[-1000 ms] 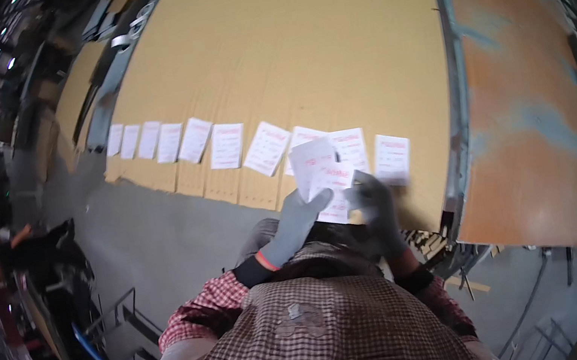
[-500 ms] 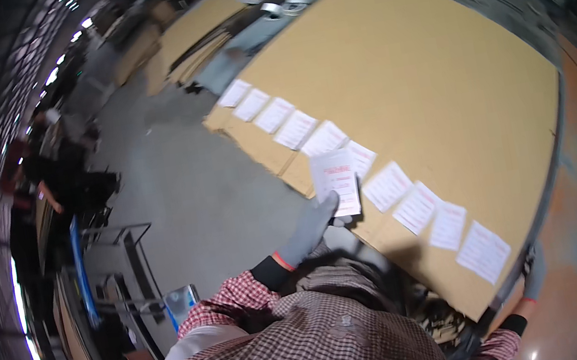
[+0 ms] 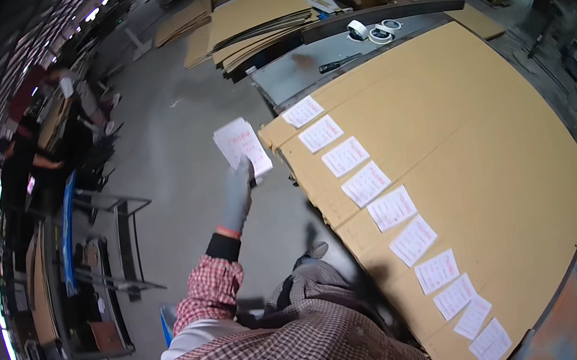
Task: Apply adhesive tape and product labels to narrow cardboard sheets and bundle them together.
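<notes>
place: we are standing in a cardboard workshop | signs: cardboard sheets [image 3: 254, 18] are lying stacked on a concrete floor [image 3: 167, 139] | metal racks [image 3: 97, 242] | tape rolls [image 3: 370, 30]

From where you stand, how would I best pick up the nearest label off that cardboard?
Judging by its pose, the nearest label lies flat on the cardboard, so it offers no side to pinch. Probably lift a corner by the sheet's near edge, coming from the floor side, then pinch it as the gloved left hand pinches its stack.
</notes>
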